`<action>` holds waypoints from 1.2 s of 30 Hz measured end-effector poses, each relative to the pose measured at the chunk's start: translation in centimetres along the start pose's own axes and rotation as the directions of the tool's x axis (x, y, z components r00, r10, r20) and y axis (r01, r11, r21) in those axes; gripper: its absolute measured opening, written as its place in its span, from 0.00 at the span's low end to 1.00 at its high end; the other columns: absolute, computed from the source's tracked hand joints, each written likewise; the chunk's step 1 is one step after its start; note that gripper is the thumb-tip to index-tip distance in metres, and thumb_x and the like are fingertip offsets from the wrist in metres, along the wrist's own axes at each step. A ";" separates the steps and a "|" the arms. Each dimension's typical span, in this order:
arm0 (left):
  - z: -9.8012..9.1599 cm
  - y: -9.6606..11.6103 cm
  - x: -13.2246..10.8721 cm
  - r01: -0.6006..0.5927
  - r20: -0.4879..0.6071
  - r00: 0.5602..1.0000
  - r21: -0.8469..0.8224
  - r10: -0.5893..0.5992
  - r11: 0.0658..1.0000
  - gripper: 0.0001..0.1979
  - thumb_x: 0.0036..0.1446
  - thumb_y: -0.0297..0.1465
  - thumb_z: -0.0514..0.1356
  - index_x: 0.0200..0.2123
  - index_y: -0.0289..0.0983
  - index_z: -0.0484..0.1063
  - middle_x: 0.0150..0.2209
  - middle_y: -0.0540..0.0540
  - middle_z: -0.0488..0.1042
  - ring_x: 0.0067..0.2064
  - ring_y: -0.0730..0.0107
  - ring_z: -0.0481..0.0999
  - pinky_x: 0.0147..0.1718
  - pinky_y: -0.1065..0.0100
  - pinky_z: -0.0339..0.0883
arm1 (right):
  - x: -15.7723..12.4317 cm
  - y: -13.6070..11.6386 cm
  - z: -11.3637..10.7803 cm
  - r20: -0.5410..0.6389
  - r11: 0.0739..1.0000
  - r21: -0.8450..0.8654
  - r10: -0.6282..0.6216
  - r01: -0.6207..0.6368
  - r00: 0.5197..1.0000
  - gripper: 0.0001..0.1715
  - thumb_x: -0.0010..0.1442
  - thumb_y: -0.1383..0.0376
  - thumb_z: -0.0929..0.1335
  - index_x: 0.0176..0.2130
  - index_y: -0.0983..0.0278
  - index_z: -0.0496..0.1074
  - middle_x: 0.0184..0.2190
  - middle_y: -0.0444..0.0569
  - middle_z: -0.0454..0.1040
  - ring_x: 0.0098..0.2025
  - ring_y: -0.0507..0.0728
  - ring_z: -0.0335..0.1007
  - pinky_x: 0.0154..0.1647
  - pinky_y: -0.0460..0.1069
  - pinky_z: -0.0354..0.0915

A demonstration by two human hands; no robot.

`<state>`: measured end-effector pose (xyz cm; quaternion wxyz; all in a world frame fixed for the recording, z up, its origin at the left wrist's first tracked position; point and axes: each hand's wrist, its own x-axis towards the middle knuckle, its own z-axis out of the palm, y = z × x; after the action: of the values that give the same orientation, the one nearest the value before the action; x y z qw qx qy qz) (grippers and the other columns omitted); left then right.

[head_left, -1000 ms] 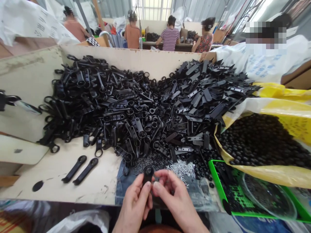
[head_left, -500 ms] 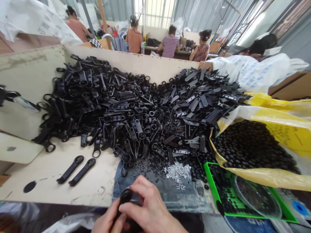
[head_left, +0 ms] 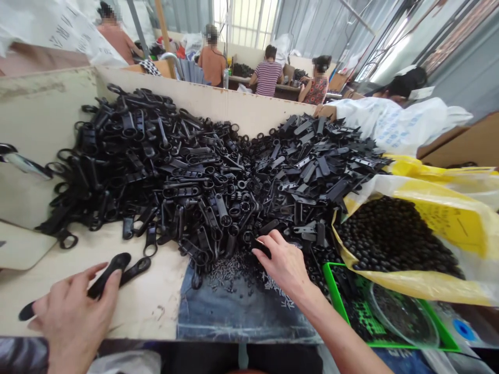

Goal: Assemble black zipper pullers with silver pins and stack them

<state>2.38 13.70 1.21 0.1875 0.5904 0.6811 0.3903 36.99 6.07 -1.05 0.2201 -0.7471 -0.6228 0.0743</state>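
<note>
My left hand [head_left: 76, 309] is at the left of the bench, fingers closed around a black plastic handle part [head_left: 113, 270] with a rounded end. A second handle part [head_left: 138, 267] lies beside it, partly covered. Just past my fingertips a black oval spot [head_left: 27, 310] shows on the board. Over the front of the heap, my right hand [head_left: 281, 257] pinches a small black flat plastic piece [head_left: 262, 248] between thumb and fingers. Beneath that hand are silver pins [head_left: 286, 301], partly hidden by the wrist.
A large heap of black ring-ended parts [head_left: 156, 150] fills the back left, with flat black pieces [head_left: 312, 161] at right. A yellow bag [head_left: 409, 283] of round black pieces and a green tray [head_left: 331, 283] stand at right. Several people sit beyond the back panel [head_left: 249, 106].
My hands were together at the front edge holding a black part. They have separated: the left moved left to the handle parts, the right moved forward to the heap and holds a flat piece.
</note>
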 end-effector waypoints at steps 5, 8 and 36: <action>1.3 0.2 -2.3 -0.042 -0.136 0.989 0.066 0.050 0.997 0.20 0.59 0.48 0.59 0.47 0.41 0.75 0.41 0.46 0.81 0.43 0.53 0.79 0.45 0.57 0.74 | -1.1 -0.8 -0.8 -0.022 0.979 0.203 -0.027 0.030 0.999 0.11 0.69 0.60 0.67 0.45 0.61 0.77 0.37 0.46 0.75 0.33 0.54 0.73 0.33 0.47 0.64; 4.3 1.7 -6.7 0.016 0.241 0.970 -0.188 0.031 0.982 0.23 0.56 0.51 0.62 0.46 0.42 0.78 0.44 0.44 0.83 0.47 0.50 0.80 0.46 0.56 0.74 | -3.2 -2.6 -0.5 0.081 0.846 0.533 -0.062 0.009 0.995 0.19 0.71 0.60 0.63 0.31 0.62 0.72 0.29 0.43 0.68 0.30 0.53 0.66 0.31 0.46 0.62; 8.3 8.0 -11.9 0.644 0.888 0.460 -0.340 0.008 0.685 0.21 0.60 0.40 0.64 0.53 0.37 0.71 0.34 0.48 0.74 0.29 0.72 0.72 0.24 0.73 0.66 | -6.2 -2.2 -1.6 0.010 0.811 0.562 -0.204 0.164 0.979 0.12 0.72 0.67 0.66 0.48 0.61 0.80 0.37 0.49 0.80 0.36 0.54 0.78 0.37 0.46 0.72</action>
<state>16.36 4.91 -0.35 0.7533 0.4468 0.4309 0.2175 34.29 0.00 0.36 0.4130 -0.5832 -0.6505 0.2573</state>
